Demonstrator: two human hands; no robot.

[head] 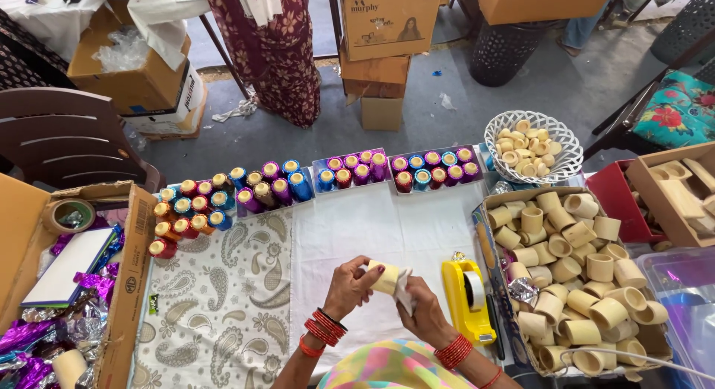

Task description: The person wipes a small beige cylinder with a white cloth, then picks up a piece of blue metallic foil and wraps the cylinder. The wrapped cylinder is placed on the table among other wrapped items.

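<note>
My left hand (348, 285) grips a short cream-coloured tube (385, 277) from its left side, low over the white cloth (387, 225). My right hand (423, 308) pinches a small white piece of paper or tape (404, 291) against the tube's right end. Both wrists wear red bangles. A yellow tape dispenser (466, 300) stands just right of my right hand.
A cardboard box (484, 210) of plain cream tubes sits at the right, a white basket (562, 139) of smaller rings behind it. Rows of foil-wrapped coloured tubes (357, 169) line the table's far edge. A box (138, 240) with purple foil and a tape roll stands left. A person in a patterned dress stands beyond the table.
</note>
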